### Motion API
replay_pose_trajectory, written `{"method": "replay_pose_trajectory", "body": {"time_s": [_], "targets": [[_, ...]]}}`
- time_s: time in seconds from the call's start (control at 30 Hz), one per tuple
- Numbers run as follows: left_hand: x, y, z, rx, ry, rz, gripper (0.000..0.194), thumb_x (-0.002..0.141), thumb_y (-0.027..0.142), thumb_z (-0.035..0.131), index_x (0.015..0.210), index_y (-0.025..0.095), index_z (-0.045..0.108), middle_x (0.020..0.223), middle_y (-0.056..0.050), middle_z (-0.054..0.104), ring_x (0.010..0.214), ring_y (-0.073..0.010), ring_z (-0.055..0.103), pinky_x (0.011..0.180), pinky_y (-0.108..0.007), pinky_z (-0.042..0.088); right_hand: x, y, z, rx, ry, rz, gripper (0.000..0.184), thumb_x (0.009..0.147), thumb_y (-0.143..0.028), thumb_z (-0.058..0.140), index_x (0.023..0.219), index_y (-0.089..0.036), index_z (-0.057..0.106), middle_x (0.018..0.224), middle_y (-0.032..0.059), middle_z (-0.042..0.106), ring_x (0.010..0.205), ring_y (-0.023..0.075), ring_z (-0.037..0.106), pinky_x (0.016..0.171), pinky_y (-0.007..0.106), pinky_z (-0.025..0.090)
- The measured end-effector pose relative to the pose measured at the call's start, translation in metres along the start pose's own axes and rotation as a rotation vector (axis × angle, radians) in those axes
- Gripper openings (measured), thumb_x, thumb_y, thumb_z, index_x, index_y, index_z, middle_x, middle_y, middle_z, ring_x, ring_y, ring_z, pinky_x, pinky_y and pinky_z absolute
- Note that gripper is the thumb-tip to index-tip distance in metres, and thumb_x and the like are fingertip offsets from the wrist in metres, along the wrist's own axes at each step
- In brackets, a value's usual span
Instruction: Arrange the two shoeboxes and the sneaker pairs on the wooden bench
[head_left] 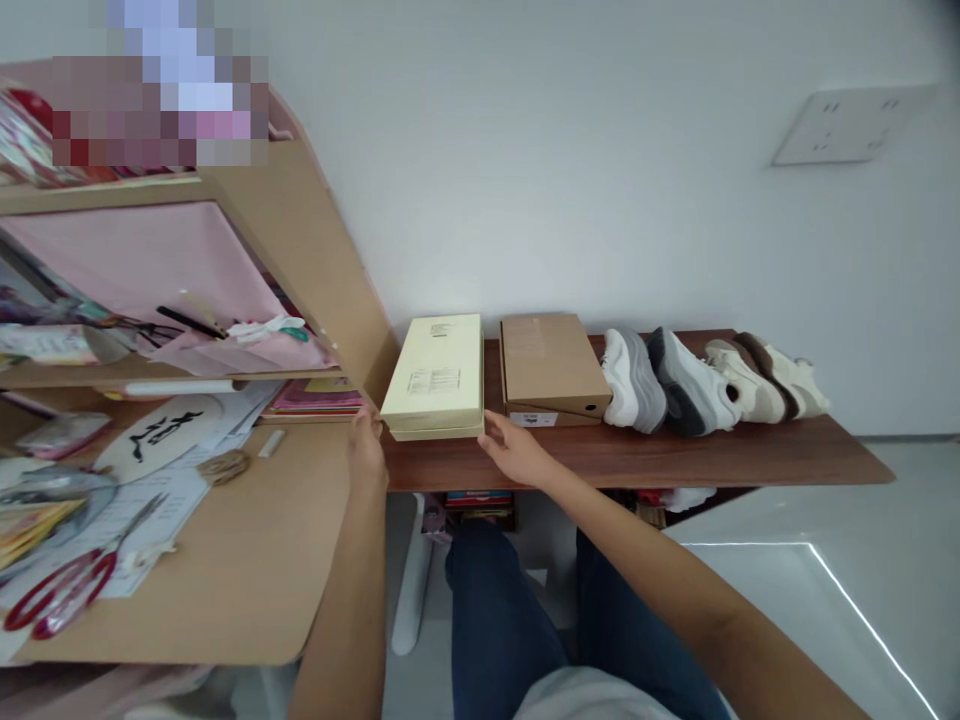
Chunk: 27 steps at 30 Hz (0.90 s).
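A pale yellow shoebox with its lid on lies on the dark brown wooden shelf, its back end toward the wall. My left hand is at the box's front left corner, fingers curled against that side and partly hidden. At the front right corner, my right hand has its fingertips on the box's side. Between them the two hands grip the box. Just right of it sits a brown cardboard shoebox, lid closed, with a small white label on its front.
White-and-grey sneakers and cream-and-brown shoes stand right of the boxes. To the left, a desk holds red-handled scissors, papers and a round fan. The desk's upright panel rises beside the yellow box.
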<state>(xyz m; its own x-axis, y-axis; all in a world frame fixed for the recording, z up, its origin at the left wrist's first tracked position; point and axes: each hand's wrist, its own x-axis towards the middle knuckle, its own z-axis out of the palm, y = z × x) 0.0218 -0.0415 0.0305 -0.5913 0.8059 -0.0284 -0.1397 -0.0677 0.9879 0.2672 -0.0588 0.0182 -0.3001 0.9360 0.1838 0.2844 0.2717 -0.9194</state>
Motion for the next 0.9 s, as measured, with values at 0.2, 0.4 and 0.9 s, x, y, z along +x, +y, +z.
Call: {"method": "replay_pose_trajectory", "body": {"time_s": [0.2,0.4,0.9], "targets": [[-0.013,0.026,-0.009,0.000,0.034,-0.084,0.033,0.095,0.035,0.042,0.117,0.022,0.062,0.136,-0.007,0.059,0.124,-0.0179,0.056,0.108,-0.034,0.039,0.003,-0.031,-0.032,0.083,-0.031,0.080,0.038,0.090,-0.032,0.057,0.127,-0.021,0.059,0.129,0.0120,0.064,0.119,0.0234,0.061,0.106,0.046,0.044],[0.008,0.034,-0.005,0.093,-0.003,-0.086,0.031,0.094,0.034,0.041,0.112,0.024,0.064,0.130,-0.005,0.063,0.119,-0.0165,0.059,0.105,-0.034,0.041,0.032,-0.039,-0.037,0.082,-0.029,0.091,0.044,0.090,-0.034,0.059,0.132,-0.022,0.055,0.138,0.0117,0.058,0.128,0.0248,0.054,0.109,0.047,0.041],[0.048,0.034,0.018,0.169,-0.123,0.149,0.035,0.081,0.037,0.064,0.111,0.020,0.067,0.133,-0.009,0.062,0.128,-0.0238,0.053,0.112,-0.038,0.035,0.080,-0.060,-0.003,-0.136,0.126,0.148,0.068,0.088,-0.034,0.055,0.148,-0.010,0.035,0.155,0.0165,0.036,0.145,0.0255,0.030,0.121,0.040,0.021]]}}
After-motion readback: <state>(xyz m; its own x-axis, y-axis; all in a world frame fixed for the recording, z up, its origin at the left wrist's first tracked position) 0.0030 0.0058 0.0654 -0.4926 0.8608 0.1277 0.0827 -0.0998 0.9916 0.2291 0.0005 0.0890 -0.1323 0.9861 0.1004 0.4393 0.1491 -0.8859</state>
